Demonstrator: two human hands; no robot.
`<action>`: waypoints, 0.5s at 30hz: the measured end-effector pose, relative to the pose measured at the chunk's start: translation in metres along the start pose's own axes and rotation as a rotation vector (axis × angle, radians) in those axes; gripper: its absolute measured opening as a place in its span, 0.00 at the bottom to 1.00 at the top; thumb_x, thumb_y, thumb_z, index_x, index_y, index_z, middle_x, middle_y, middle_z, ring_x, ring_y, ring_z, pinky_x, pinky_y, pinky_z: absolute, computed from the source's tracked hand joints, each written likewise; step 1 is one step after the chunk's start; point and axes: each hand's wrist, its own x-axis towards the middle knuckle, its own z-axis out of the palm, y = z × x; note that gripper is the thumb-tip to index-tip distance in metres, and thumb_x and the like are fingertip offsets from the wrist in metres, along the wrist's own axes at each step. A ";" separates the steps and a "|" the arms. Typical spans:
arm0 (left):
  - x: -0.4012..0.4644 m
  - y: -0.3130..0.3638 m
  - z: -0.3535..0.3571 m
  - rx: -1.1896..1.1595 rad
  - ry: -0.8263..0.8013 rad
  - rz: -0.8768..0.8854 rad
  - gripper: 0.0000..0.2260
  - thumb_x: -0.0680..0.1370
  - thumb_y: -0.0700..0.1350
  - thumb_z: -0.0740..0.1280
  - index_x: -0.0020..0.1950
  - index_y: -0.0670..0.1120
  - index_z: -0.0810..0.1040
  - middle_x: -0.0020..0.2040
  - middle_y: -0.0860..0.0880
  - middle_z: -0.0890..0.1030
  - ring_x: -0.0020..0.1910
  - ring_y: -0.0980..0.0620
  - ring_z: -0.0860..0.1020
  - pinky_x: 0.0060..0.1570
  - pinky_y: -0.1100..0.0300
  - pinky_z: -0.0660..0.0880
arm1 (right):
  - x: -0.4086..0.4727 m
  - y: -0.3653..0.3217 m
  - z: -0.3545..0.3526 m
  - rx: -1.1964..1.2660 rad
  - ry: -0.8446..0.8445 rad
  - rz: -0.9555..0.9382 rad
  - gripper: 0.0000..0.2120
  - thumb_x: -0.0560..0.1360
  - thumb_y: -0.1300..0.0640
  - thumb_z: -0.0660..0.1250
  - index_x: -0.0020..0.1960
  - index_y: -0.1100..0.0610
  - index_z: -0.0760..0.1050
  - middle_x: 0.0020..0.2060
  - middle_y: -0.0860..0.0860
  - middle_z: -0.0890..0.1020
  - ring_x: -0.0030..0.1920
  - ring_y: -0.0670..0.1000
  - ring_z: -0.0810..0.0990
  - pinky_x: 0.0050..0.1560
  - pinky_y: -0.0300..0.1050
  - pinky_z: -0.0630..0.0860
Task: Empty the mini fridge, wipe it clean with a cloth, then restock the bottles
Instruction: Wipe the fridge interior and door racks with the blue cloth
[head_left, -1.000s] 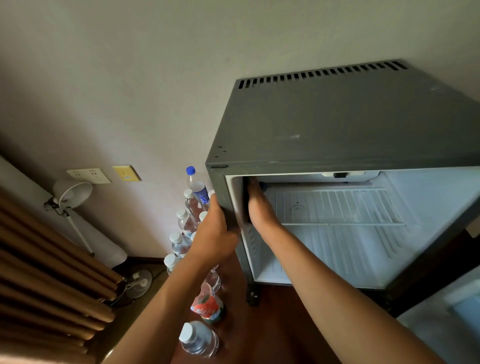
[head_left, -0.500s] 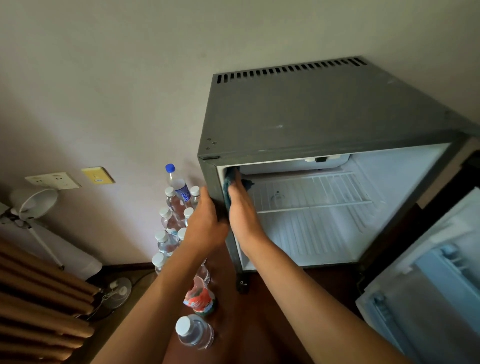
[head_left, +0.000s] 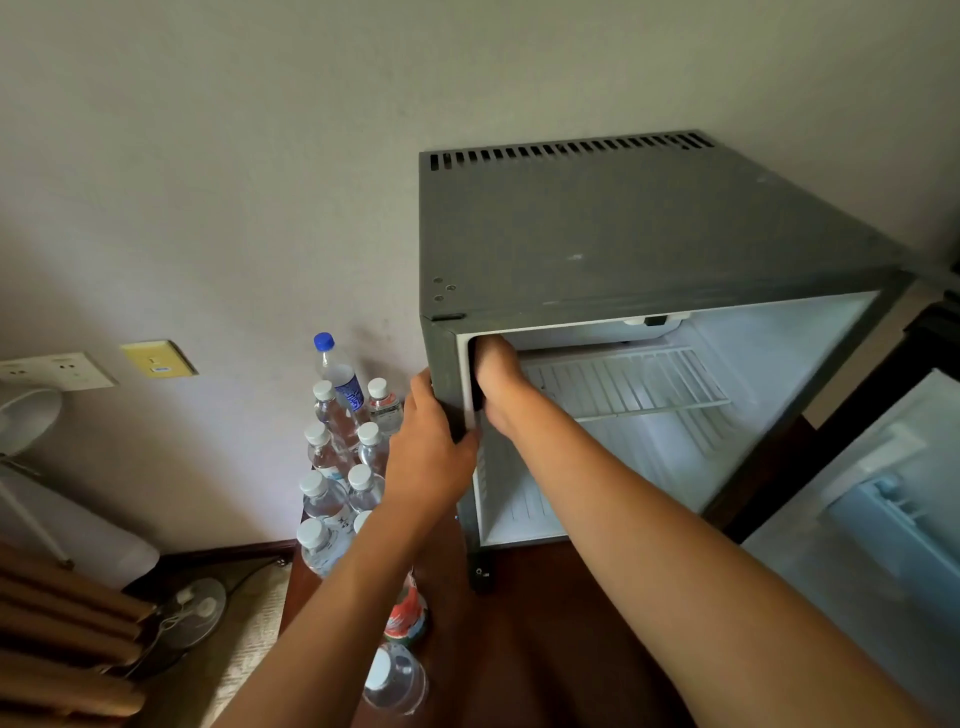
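Bracing my left hand (head_left: 431, 457), its grip curled round the mini fridge (head_left: 623, 234) front edge, I press the soft, pliable cloth (head_left: 477, 364) flat against the upper inner left wall with my right hand (head_left: 501, 384), whose grip state I cannot tell.

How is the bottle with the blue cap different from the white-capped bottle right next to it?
The tall clear plastic bottle with the blue cap stands taller than the short clear plastic bottle with the white cap. The tall one wears a blue label; the short one's label looks pale. Both are clear, stand upright and sit outside the grey mini fridge, beside the wall.
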 end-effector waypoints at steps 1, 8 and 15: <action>0.000 0.000 0.000 -0.003 -0.001 -0.002 0.27 0.75 0.45 0.72 0.68 0.50 0.61 0.63 0.47 0.74 0.55 0.40 0.77 0.46 0.54 0.69 | 0.001 -0.001 -0.001 -0.006 -0.002 0.010 0.18 0.82 0.51 0.54 0.60 0.58 0.78 0.56 0.56 0.82 0.58 0.56 0.80 0.62 0.51 0.75; -0.002 0.003 0.002 -0.041 0.022 -0.012 0.27 0.74 0.46 0.72 0.67 0.51 0.62 0.63 0.48 0.74 0.54 0.42 0.77 0.44 0.54 0.70 | 0.006 0.002 0.000 -0.034 0.008 0.021 0.15 0.82 0.48 0.53 0.51 0.53 0.76 0.53 0.55 0.82 0.51 0.53 0.78 0.55 0.46 0.73; 0.002 0.001 0.002 -0.004 0.039 -0.042 0.28 0.68 0.47 0.76 0.61 0.52 0.64 0.54 0.49 0.77 0.43 0.49 0.74 0.41 0.56 0.68 | -0.012 0.037 -0.015 -0.218 0.068 -0.122 0.23 0.73 0.37 0.53 0.62 0.42 0.76 0.59 0.50 0.81 0.58 0.54 0.80 0.63 0.57 0.75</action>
